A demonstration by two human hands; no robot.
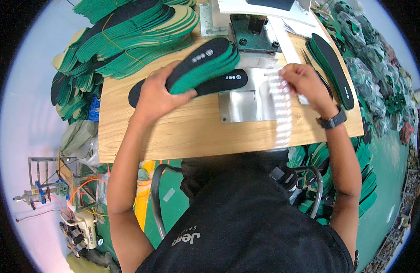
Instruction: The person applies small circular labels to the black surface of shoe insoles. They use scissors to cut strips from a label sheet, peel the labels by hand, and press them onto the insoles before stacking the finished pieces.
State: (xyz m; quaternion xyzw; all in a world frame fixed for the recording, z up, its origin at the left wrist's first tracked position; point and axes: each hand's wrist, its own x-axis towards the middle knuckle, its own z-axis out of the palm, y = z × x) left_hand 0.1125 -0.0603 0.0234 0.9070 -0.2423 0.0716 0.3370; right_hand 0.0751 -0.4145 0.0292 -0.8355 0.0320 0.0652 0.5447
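**Left hand on insole stack, right hand on white strip**

Left of the metal plate (235, 109), the left hand (157, 96) is part-closed around an insole stack (198, 70), green with a black top, its thumb along the near side. The stack is tilted, one end reaching toward the plate's far left corner. Beneath it, a black insole (221, 83) lies with one end over the plate. At the plate's right, the right hand (306, 83) has its fingertips pinched on the far end of a white strip (283, 111) of rounded pieces, blurred, running along the plate's right edge toward the near edge of the surface (192, 136). Beyond the plate stands a dark machine base (253, 38); farther right lie more insoles (329, 68).
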